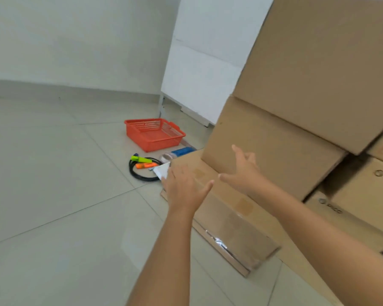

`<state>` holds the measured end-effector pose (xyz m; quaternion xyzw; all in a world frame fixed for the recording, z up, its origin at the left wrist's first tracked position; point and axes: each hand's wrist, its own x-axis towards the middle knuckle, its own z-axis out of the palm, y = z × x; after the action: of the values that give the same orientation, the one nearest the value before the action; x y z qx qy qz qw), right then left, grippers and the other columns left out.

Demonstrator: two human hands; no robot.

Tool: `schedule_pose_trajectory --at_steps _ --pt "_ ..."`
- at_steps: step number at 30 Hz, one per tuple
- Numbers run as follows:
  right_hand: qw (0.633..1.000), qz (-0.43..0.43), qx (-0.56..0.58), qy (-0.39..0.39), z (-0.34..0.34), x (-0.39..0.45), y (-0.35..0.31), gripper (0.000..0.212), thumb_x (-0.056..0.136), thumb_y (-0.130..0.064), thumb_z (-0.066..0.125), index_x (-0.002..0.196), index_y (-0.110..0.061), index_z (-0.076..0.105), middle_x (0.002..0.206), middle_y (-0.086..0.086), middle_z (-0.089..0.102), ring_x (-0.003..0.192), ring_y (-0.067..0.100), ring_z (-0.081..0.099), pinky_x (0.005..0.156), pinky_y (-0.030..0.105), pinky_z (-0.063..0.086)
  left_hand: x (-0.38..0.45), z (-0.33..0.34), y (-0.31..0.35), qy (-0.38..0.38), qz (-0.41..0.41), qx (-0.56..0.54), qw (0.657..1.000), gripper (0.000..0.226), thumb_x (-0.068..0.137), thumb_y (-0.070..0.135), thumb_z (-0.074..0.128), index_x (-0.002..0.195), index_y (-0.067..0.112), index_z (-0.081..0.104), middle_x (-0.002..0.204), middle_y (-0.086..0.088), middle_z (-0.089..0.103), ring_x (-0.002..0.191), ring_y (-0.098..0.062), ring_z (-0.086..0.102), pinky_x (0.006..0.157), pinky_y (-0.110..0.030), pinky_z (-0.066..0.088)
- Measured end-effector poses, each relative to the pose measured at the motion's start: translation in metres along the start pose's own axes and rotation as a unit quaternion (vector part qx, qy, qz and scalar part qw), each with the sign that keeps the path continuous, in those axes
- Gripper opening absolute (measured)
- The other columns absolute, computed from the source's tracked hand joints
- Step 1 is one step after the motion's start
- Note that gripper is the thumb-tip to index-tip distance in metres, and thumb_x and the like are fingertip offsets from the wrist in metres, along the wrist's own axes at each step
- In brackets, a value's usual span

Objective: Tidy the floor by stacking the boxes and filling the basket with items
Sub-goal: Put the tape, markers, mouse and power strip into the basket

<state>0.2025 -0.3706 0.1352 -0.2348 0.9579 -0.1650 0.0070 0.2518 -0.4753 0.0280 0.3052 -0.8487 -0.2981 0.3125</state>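
The boxes look largely stacked: a top box sits on a middle box, which rests on a low box on the floor, with more boxes packed behind to the right. The basket half of the job seems not yet begun. The orange basket stands on the floor near the white cabinet, and nothing shows inside it (its mesh bottom looks bare). The loose items lie just in front of it, beside the low box's corner: a green marker, an orange marker, a black cable coiled around them, a blue bottle on its side and a white paper. The left hand is spread wide above the low box's corner, its grip holding nothing; the right hand is likewise spread with fingers straight, at the middle box's face, though contact is hard to tell. All the items are left to gather.
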Motion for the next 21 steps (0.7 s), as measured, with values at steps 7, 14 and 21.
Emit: schedule_pose_trajectory --at_steps 7,14,21 --pt "0.993 -0.06 0.105 0.007 0.037 0.067 -0.043 0.074 0.083 -0.016 0.057 0.147 -0.023 0.019 0.136 0.009 0.033 0.121 0.027 0.043 0.087 0.031 0.04 0.024 -0.053 -0.056 0.021 0.052 -0.082 0.995 0.081 0.075 0.052 0.066 0.138 0.012 0.034 0.137 -0.004 0.036 0.128 -0.019 0.037 0.103 -0.034 0.038" --pt "0.973 -0.109 0.192 0.073 0.062 0.15 -0.078 0.017 0.083 -0.013 0.054 0.07 -0.015 0.043 0.066 -0.001 0.045 0.072 0.023 0.047 0.062 0.032 0.038 0.032 -0.091 -0.107 -0.037 -0.053 0.033 0.997 0.02 0.088 0.038 0.057 0.101 0.023 0.059 0.08 0.008 0.059 0.067 -0.009 0.055 0.066 -0.03 0.049" --pt "0.929 -0.004 0.343 -0.142 0.104 0.22 -0.036 0.031 0.085 -0.013 0.054 0.059 -0.017 0.037 0.058 0.004 0.035 0.046 0.017 0.029 0.042 0.022 0.025 0.102 -0.054 -0.073 -0.104 -0.077 0.163 0.978 0.022 0.089 0.045 0.052 0.091 0.024 0.058 0.068 0.01 0.052 0.057 -0.001 0.045 0.053 -0.023 0.035"
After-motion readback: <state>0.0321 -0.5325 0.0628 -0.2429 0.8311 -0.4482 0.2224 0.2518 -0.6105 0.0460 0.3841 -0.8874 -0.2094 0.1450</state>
